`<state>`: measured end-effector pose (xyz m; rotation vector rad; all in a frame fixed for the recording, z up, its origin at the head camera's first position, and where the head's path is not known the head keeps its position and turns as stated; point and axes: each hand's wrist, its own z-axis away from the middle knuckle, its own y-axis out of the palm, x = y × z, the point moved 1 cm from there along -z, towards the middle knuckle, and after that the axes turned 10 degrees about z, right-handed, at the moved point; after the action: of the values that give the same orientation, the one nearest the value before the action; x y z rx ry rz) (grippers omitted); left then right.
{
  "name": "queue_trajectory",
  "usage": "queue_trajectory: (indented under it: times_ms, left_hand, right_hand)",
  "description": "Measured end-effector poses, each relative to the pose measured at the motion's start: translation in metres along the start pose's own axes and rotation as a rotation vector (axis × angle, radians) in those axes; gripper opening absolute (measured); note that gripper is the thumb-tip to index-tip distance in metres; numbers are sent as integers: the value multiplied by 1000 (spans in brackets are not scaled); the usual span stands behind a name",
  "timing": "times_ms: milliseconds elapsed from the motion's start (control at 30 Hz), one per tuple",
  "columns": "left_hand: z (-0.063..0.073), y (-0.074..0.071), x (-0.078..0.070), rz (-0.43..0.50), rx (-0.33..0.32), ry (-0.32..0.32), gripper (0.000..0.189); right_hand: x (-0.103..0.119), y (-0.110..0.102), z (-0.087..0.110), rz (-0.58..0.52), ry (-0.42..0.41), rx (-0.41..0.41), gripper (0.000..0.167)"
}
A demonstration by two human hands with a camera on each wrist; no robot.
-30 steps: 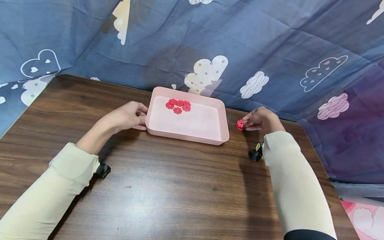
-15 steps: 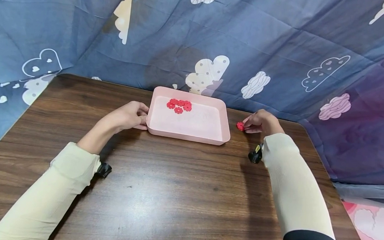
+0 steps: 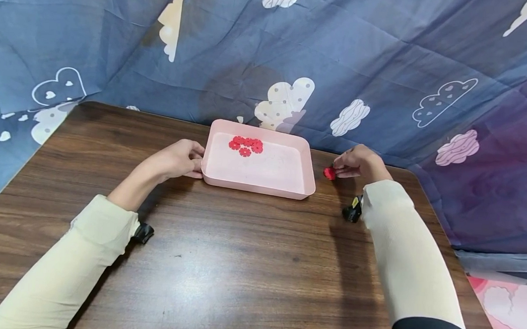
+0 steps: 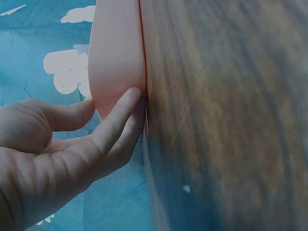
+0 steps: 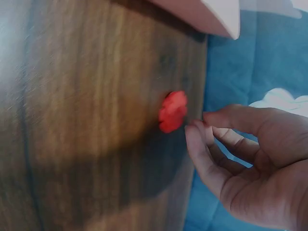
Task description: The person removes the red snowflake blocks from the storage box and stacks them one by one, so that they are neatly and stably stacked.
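2 hands are at work on the wooden table [image 3: 222,262], and we log them from left to right. Left hand [image 3: 174,160]: its straight fingers [image 4: 118,113] press against the left wall of the pink tray [image 3: 262,187], thumb at the rim; we read it as bracing the tray, not gripping it. The tray sits near the far edge of the table, roughly mid-width. About 5 red flower discs [image 3: 245,145] lie clustered in its far-left corner, touching or overlapping one another.

Just beside the tray's right wall, 1 loose red disc [image 3: 329,173] rests on the table near the far right corner. Right hand [image 3: 357,163]: fingers curled loosely, the fingertips [image 5: 195,132] right at the disc's edge. In the right wrist view we see a narrow gap or the barest contact; nothing is pinched, so we record this hand as holding nothing.

Risks, in our judgement:
- The disc looks thin and lies flat, so a fingertip pinch could slide off and skid it toward the table's far edge, where it would drop behind the blue cloud-print cloth [image 3: 385,66].
- A hasty nudge could push it under the tray's rim.
- If the left hand presses harder, the tray may shift and scatter the cluster.
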<state>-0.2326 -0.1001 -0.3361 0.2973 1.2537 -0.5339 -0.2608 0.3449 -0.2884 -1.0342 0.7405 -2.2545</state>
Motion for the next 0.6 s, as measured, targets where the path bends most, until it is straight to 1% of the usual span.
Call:
queue_trajectory:
  times_ms: [100, 133, 300, 333, 467, 567, 600]
  left_hand:
    - [0, 0, 1, -1, -1, 2, 47]
    - [-1, -1, 1, -1, -1, 2, 48]
    - [-2, -1, 3, -1, -4, 6, 48]
    - [-2, -1, 3, -2, -5, 6, 48]
    - [-2, -1, 3, -3, -9, 2, 48]
    - [-2, -1, 3, -6, -14, -1, 48]
    - [-2, -1, 3, -6, -16, -2, 48]
  right_hand:
    - [12, -1, 5, -8, -26, -5, 10]
    - [17, 0, 6, -10, -33, -3, 8]
    - [39, 5, 7, -11, -70, 15, 8]
    - [44, 8, 7, -5, -78, 18, 10]
    - [63, 18, 8, 3, -104, 25, 7]
    - [79, 29, 10, -2, -106, 18, 6]
    - [84, 33, 11, 4, -104, 18, 8]
